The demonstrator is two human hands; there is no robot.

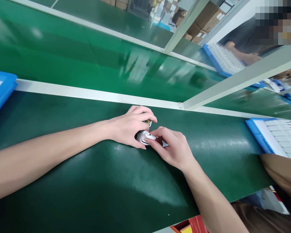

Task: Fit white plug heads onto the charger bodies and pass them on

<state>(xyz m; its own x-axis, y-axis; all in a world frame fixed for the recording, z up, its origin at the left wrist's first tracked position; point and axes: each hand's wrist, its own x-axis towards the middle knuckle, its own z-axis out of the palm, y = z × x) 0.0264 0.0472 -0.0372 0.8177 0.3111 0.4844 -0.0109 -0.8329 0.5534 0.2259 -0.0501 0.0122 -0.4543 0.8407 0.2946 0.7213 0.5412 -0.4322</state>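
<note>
Left hand (134, 125): fingers curled, gripping a white casing (140, 138);
Right hand (173, 145): fingertips pinching a white piece (150, 137) — at the casing's end;
Green tabletop (126, 181): beneath both

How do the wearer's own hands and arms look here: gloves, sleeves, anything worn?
The left hand and right hand are ungloved, with no visible rings. No watch or bracelet shows. The left forearm and right forearm are bare where visible; no sleeves appear.
</note>
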